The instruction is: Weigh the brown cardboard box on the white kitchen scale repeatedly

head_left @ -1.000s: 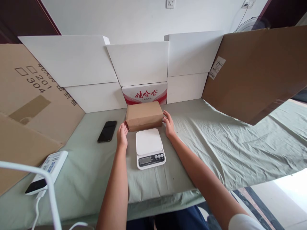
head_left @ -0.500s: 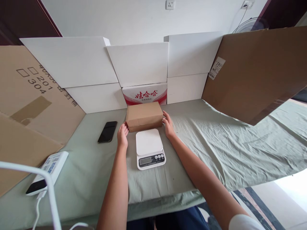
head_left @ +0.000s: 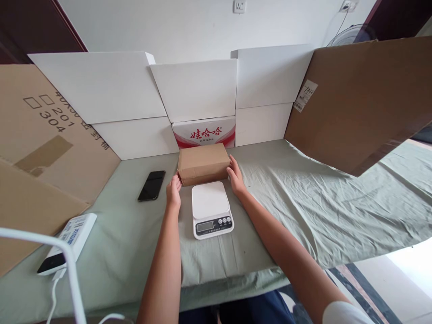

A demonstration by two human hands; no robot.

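A closed brown cardboard box lies on the cloth-covered table, just behind a white kitchen scale. My left hand is at the box's left front corner, its fingers curled against that edge. On the opposite side, my right hand presses its thumb and fingers to the box's right end. Between them, both hands grip the box from its two ends. The scale's pan is bare and its display looks blank. Some of the fingertips are hidden by the box.
A black phone lies left of my left hand. A white power strip with a cable sits at the far left. White boxes and a red-and-white carton line the back; large cardboard sheets flank the table.
My right thumb has shifted slightly in toward the box's front right corner. The box, the scale and my left hand stay nearly where they were.
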